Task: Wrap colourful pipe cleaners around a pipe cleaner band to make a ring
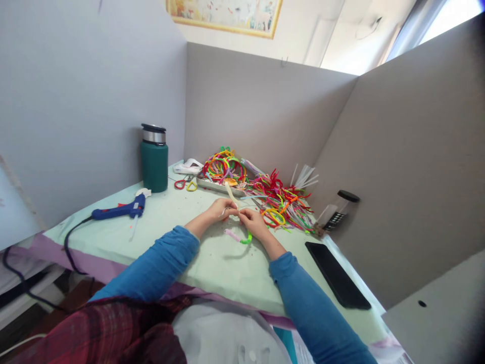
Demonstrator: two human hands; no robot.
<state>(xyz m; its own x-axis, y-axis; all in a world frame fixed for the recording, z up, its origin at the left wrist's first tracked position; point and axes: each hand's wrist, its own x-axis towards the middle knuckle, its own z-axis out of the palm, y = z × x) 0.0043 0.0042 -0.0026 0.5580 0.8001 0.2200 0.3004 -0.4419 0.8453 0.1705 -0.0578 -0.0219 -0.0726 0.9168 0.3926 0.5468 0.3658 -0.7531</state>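
Over the middle of the table, my left hand (221, 209) and my right hand (254, 223) meet with their fingertips pinched together. A curved pink and green pipe cleaner (246, 239) hangs below the right fingers, its pink end pointing left. From between the hands a pale cream strip (231, 192) sticks up and away. My left fingers close around the strip's lower part, and a thin white bit shows beside them. Exactly how the strip and the pipe cleaner meet is hidden by the fingers.
Behind my hands are a metal tray (215, 187) of coloured rings and a heap of pipe cleaners (282, 194) with scissors (258, 203). A blue glue gun (121, 208) and green bottle (154, 164) stand left. A black phone (337, 275) and clear container (339, 210) are right.
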